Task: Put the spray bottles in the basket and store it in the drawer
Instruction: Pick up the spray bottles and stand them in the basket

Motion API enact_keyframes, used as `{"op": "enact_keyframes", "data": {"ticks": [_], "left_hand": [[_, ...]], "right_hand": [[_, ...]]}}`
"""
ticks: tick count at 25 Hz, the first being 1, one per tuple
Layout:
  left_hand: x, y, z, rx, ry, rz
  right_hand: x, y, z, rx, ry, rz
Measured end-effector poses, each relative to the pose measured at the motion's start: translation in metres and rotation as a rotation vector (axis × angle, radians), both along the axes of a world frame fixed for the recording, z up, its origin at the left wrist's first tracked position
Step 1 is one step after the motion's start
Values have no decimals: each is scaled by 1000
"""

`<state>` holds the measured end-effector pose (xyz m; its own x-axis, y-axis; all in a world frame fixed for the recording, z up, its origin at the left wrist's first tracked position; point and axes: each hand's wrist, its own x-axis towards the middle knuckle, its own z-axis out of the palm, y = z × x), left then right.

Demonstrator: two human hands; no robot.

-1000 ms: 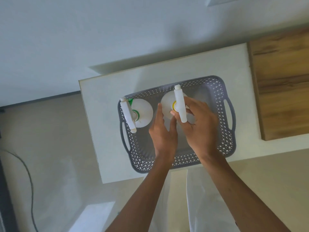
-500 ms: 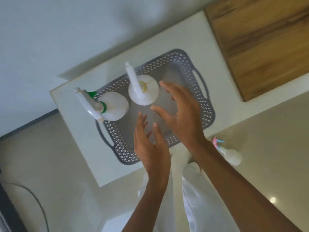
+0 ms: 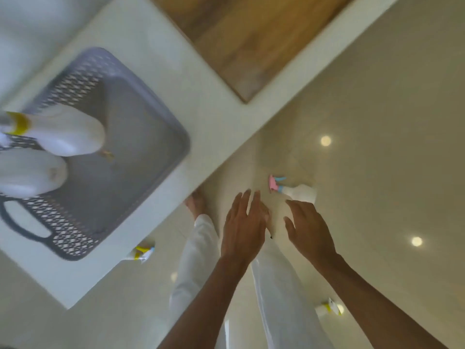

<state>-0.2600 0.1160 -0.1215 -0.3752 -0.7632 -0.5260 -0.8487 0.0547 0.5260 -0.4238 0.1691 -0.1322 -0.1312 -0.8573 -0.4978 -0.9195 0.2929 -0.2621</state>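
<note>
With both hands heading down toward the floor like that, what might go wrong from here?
1. Spray bottles lie on the floor near the feet: a pink-topped one, a yellow-topped one by the table edge and another. Stepping on one seems possible.
2. The two bottles standing in the basket crowd one end; lifting it could tip them.
</note>
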Motion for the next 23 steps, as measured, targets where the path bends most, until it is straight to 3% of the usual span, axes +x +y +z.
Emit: {"op": "enact_keyframes", "data": {"ticks": [3, 6, 10, 14, 19, 21, 23], "left_hand": [[-38, 16, -69, 102, -201, -302], [-62, 25, -134, 157, -300, -497], [-81, 30, -213, 188, -299, -514], [-79, 24, -252, 237, -257, -405], [-69, 6, -229, 381, -216, -325], [-69, 1, -196, 81, -288, -294], [-60, -3, -153, 33, -385, -221]], "right_hand": [[-27, 23, -79, 294, 85, 69], [-34, 23, -155, 423, 111, 74], [-54, 19, -261, 441, 215, 164], [-70, 13, -324, 194, 406, 295], [-82, 16, -339, 309, 256, 186], [-84, 16, -311, 264, 132, 12], [-79, 7, -257, 152, -92, -169]]}}
